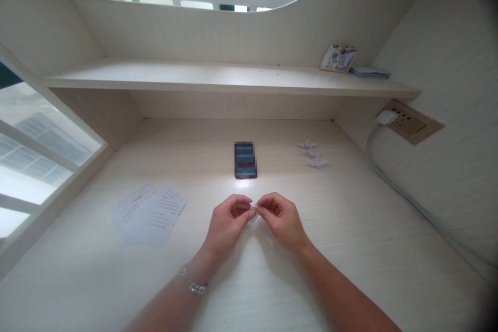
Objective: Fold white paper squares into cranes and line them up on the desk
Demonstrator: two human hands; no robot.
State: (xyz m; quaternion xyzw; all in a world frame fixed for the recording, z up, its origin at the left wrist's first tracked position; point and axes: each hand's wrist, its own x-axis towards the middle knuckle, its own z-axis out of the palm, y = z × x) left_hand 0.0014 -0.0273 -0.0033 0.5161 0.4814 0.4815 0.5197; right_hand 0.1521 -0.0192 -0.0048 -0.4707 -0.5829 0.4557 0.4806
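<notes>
Between my two hands is a small piece of folded white paper, mostly covered by the fingertips. My left hand pinches its left side between thumb and forefinger. On the other side my right hand grips it the same way, the two thumbs nearly meeting. Just beyond the hands a phone lies flat, its screen blurred out. Three folded paper cranes stand in a short row to the right, farther back. Two written-on paper sheets overlap on the left.
The pale wooden desk has a shelf along its back. A tissue pack and a flat stack sit on that shelf. A grey cable runs from the wall socket down the right side.
</notes>
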